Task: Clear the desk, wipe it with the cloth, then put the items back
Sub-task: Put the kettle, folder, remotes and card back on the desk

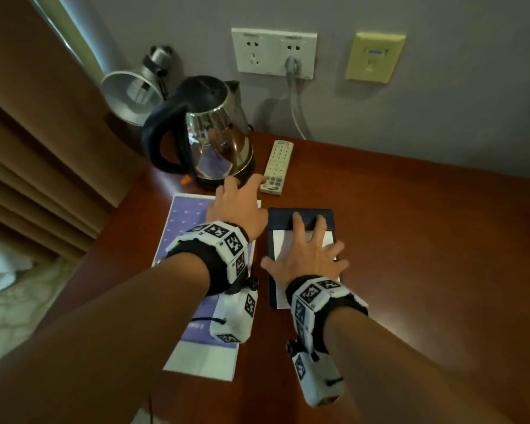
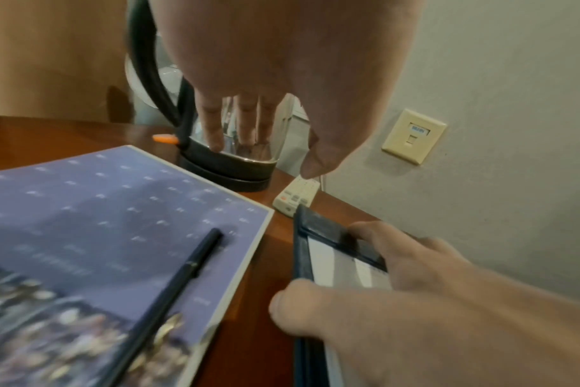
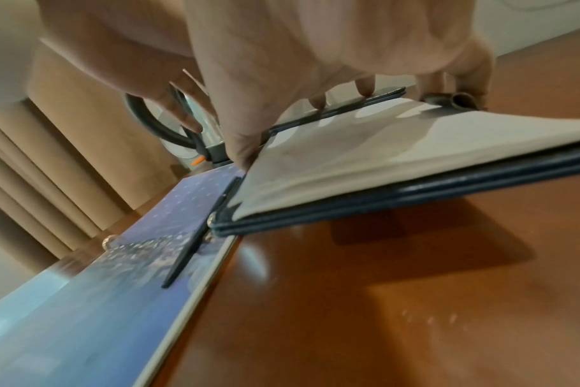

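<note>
On the red-brown desk (image 1: 410, 240) stand a steel kettle (image 1: 208, 133) with a black handle, a white remote (image 1: 277, 166), a purple booklet (image 1: 184, 228) and a dark blue notepad holder (image 1: 283, 218) with white paper. A black pen (image 2: 169, 301) lies on the booklet. My left hand (image 1: 242, 185) hovers over the booklet's far end. Its straight fingers (image 2: 212, 125) reach the kettle's base and its thumb is above the remote (image 2: 295, 196). My right hand (image 1: 300, 240) lies spread on the notepad holder (image 3: 398, 193), with the thumb at its left edge.
A metal desk lamp (image 1: 132, 93) stands behind the kettle in the corner. A wall socket plate (image 1: 274, 52) holds a plugged cord (image 1: 292, 68), beside a yellowed data socket (image 1: 374, 56). Brown curtains (image 1: 28, 148) hang left. A small orange piece (image 1: 185, 179) lies by the kettle base.
</note>
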`<state>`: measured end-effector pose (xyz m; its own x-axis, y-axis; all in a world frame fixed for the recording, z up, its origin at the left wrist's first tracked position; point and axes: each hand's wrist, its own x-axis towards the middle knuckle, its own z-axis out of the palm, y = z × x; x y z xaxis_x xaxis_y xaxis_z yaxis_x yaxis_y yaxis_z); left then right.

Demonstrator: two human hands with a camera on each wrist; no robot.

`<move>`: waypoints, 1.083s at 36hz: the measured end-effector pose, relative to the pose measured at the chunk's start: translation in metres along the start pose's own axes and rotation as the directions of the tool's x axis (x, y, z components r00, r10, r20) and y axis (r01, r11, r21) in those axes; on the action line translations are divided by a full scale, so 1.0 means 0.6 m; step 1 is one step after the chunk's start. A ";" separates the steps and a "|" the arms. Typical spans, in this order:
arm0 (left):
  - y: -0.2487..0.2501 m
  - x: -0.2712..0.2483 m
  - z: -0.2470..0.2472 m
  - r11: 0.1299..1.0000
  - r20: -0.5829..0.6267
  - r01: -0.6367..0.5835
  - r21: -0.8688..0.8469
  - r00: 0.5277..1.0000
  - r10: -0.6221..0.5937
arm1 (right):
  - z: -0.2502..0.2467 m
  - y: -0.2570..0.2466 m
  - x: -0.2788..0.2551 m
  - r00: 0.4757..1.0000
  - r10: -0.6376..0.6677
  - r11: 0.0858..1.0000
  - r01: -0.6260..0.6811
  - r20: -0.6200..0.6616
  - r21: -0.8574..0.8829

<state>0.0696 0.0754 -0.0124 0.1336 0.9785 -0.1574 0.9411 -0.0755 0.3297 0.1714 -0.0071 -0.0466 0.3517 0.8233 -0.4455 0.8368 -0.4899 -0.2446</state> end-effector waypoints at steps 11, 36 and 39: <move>-0.071 -0.038 -0.003 1.000 0.011 0.005 0.006 1.000 -0.005 | 0.070 -0.025 -0.029 0.990 0.132 0.990 -0.134 0.052 0.046; 0.223 -0.063 0.026 0.901 0.144 -0.427 0.070 0.898 0.415 | -0.099 0.206 -0.093 0.925 0.323 0.944 -0.301 -0.198 0.134; 0.324 -0.098 0.061 0.857 0.172 -0.512 0.063 0.851 0.496 | -0.133 0.318 -0.122 0.870 0.431 0.901 -0.398 -0.238 0.174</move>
<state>0.2561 -0.0037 0.0268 0.6342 0.7620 -0.1309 0.7572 -0.5778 0.3047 0.3390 -0.1382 0.0081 0.7666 0.5739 -0.2883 0.5405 -0.8189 -0.1931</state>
